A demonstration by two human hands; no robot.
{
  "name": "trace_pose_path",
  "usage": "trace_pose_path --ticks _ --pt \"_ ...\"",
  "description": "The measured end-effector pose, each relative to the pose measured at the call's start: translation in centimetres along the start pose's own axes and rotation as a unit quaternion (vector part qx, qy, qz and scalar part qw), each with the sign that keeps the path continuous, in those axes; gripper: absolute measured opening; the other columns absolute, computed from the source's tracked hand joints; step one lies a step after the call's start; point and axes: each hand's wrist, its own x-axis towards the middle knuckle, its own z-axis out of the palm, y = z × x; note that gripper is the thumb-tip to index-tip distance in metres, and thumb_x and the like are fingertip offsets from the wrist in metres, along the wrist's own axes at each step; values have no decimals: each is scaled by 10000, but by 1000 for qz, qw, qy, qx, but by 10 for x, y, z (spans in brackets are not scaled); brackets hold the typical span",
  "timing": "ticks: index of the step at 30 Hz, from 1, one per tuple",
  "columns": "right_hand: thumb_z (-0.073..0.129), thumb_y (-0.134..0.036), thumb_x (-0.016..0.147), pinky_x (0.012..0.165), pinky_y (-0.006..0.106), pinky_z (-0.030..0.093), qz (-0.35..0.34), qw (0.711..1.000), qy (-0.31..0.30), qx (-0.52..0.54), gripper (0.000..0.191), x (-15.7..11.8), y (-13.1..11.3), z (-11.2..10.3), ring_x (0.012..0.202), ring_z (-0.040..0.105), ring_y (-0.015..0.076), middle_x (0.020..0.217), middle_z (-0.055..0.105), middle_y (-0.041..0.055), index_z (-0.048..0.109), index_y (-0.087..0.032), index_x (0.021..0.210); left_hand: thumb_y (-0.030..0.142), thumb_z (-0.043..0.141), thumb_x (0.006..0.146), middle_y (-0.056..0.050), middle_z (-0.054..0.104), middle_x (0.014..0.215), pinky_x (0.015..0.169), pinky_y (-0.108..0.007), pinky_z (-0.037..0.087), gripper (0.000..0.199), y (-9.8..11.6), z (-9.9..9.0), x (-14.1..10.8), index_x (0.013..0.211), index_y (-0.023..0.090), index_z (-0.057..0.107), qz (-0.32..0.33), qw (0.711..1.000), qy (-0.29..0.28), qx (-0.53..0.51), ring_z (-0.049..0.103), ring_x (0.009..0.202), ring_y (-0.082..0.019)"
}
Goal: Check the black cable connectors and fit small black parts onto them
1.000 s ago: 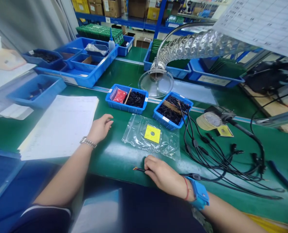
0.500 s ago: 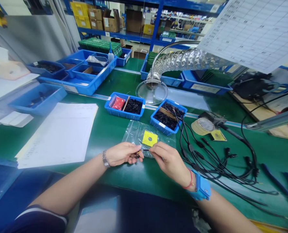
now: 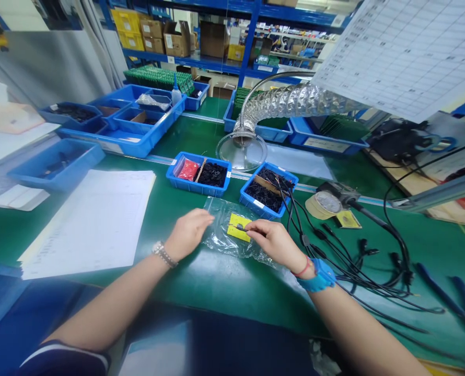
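Note:
My right hand point(image 3: 274, 239) pinches a small dark piece point(image 3: 240, 227) over a yellow square card point(image 3: 238, 233) with a hole. The card lies on a clear plastic bag point(image 3: 220, 240). At the bag's left edge is my left hand point(image 3: 188, 232), its fingers closed together and pointing right; what they hold, if anything, is hidden. Behind the bag stand a blue bin point(image 3: 179, 183) with a red packet and black parts, and another blue bin point(image 3: 262, 210) full of black parts.
Black cables point(image 3: 334, 261) run over the green table on the right, near a soldering sponge cup point(image 3: 323, 204) and blue-handled pliers point(image 3: 440, 287). Papers point(image 3: 95, 219) lie left. A fume hose with a clear hood point(image 3: 242, 151) hangs behind the bins.
My left hand has let go of the small wired piece and moved up and left. My right hand has carried a dark piece over the yellow card.

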Motion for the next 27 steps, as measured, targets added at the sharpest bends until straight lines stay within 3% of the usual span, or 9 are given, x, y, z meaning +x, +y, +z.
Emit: trace_pose_path --ticks 2,4,7,9,14,19,27 --pt "427 -193 829 728 288 430 -29 997 29 -69 203 5 9 8 777 552 162 838 602 69 613 -150 898 262 464 791 -72 603 958 751 -303 468 230 -7 -3 4 923 170 628 -111 989 17 -93 578 778 -156" --pt "398 -183 841 721 277 429 -45 991 25 -121 236 10 16 17 786 546 160 850 579 79 610 -151 940 278 512 756 -66 604 934 706 -292 481 258 -11 -4 5 965 159 606 -198 959 5 -203 588 702 -135" --pt "371 -188 855 695 251 426 -44 984 13 -173 261 14 23 29 778 542 148 872 546 74 611 -166 957 266 564 713 -63 617 867 713 -287 475 291 -15 -1 3 970 130 581 -261 907 -2 -329 593 701 -130" --pt "360 -190 859 676 242 419 -41 979 3 -200 272 16 26 33 759 539 142 867 535 64 611 -183 963 263 578 702 -57 621 862 696 -277 467 281 -15 0 2 953 136 581 -271 895 -1 -354 586 689 -121" --pt "385 -184 845 667 239 418 -39 978 -12 -204 262 21 28 30 734 543 139 856 547 63 620 -185 962 261 601 684 -44 622 882 642 -249 447 242 -15 -1 2 903 159 604 -273 896 9 -351 552 634 -91" --pt "438 -148 812 723 243 433 -51 990 -8 -131 232 27 28 25 764 563 148 825 610 61 633 -163 937 229 639 658 -32 618 808 700 -271 458 291 -16 1 2 931 154 573 -285 854 -3 -434 594 676 -114" --pt "448 -139 802 710 271 443 -17 990 -26 -137 216 32 23 24 742 577 163 803 635 71 651 -150 873 154 619 669 -43 601 872 665 -256 479 256 -11 4 3 918 137 561 -283 821 -5 -496 605 713 -125"
